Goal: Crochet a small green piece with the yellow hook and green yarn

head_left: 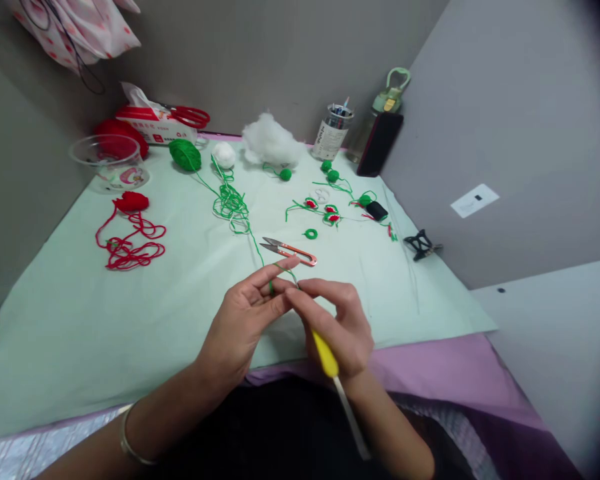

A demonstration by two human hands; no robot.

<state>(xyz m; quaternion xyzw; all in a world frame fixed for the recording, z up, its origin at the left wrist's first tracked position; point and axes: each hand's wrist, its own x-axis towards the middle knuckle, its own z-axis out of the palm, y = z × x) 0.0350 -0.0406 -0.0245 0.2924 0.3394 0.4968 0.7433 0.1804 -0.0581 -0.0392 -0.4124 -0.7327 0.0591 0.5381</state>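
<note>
My left hand (245,310) has green yarn (257,248) running over its raised index finger and around another finger. Its thumb and a fingertip press together beside my right hand's fingertips. Between the thumb and index finger of my right hand (337,323) is a crochet hook with a yellow handle (325,353); its pale rear end points down toward my body. The work at the fingertips is too small to make out. Just beyond my hands lie orange thread snips (290,252). The yarn leads back to a loose green tangle (230,207).
Red yarn (133,250) lies at the left near a clear tub (110,163). Behind are a green yarn ball (185,155), white stuffing (270,140), a pen jar (333,133) and a phone (380,143). Small crocheted pieces (331,215) and a black clip (421,245) are at the right.
</note>
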